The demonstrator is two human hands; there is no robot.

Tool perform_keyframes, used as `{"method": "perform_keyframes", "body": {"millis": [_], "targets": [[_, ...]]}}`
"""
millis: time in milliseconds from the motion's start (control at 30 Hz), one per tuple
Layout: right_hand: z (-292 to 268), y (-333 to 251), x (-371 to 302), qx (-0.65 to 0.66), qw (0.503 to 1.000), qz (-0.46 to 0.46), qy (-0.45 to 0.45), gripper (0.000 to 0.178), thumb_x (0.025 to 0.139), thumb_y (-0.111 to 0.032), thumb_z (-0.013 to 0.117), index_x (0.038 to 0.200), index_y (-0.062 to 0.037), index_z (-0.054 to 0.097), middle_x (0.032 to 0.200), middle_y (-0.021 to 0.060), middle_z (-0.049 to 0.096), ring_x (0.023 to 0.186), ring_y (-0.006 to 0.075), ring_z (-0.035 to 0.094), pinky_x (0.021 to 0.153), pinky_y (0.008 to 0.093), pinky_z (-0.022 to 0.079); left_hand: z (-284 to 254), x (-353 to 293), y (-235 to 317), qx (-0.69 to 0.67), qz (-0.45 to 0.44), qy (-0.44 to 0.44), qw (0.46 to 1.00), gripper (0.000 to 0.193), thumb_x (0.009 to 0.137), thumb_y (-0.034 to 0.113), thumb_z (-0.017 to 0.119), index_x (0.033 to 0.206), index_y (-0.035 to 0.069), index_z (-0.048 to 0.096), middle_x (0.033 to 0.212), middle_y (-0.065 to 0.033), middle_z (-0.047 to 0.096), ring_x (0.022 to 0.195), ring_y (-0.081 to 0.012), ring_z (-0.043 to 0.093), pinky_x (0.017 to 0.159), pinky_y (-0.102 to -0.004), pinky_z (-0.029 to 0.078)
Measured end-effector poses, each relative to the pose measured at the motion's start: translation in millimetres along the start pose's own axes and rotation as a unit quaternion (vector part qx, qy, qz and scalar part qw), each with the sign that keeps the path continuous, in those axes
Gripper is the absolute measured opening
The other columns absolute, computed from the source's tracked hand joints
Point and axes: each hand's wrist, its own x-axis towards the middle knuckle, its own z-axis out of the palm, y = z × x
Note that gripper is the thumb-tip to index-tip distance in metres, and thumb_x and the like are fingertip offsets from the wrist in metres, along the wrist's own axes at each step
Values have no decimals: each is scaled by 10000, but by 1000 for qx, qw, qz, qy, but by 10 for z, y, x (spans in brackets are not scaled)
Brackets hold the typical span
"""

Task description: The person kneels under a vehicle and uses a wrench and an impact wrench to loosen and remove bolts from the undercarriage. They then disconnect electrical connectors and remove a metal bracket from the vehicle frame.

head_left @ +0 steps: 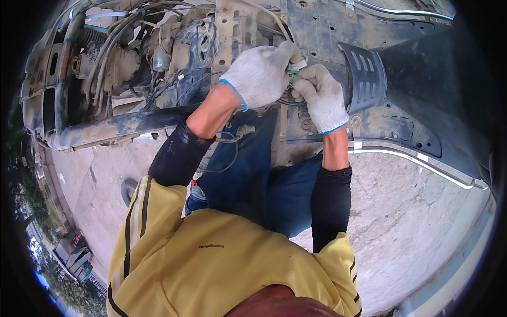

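My left hand (259, 76), in a white knit glove with a blue cuff, is closed with its fingertips pinched together over a vehicle's dusty metal frame (224, 31). My right hand (323, 98), gloved the same way, meets it from the right with fingers curled. Between the fingertips shows a small white and green wire connector (300, 65), mostly covered by the gloves. A thin cable (277, 18) runs down to the left hand from the far side. Just right of the hands lies a slotted dark panel (364, 76).
Bundled cables and hoses (108, 50) cross the mechanical parts at left, beside a thick frame tube (121, 124). A loose wire with a plug (245, 130) hangs near my legs. At right are a large black plastic body part (433, 74) and a bright metal rail (412, 154).
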Motion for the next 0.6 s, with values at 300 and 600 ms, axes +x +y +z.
{"method": "perform_keyframes", "body": {"millis": [300,600], "targets": [[-40,62,-19,-93,994,-40,46,255,948,-158,728,1146,0,704,951,159,774,864,186,754,802,337,583,-62,-43,43,27,29,34,999,410,853,141,724,1249,82,637,1076,-173,716,1060,-418,690,901,-477,568],[-60,-8,-132,-84,986,-77,121,283,927,-147,756,1188,-42,729,1025,146,765,897,247,744,865,348,572,-273,-358,220,102,17,173,979,361,816,115,797,1159,68,694,1245,-140,722,1186,-394,666,1114,-455,500]]}}
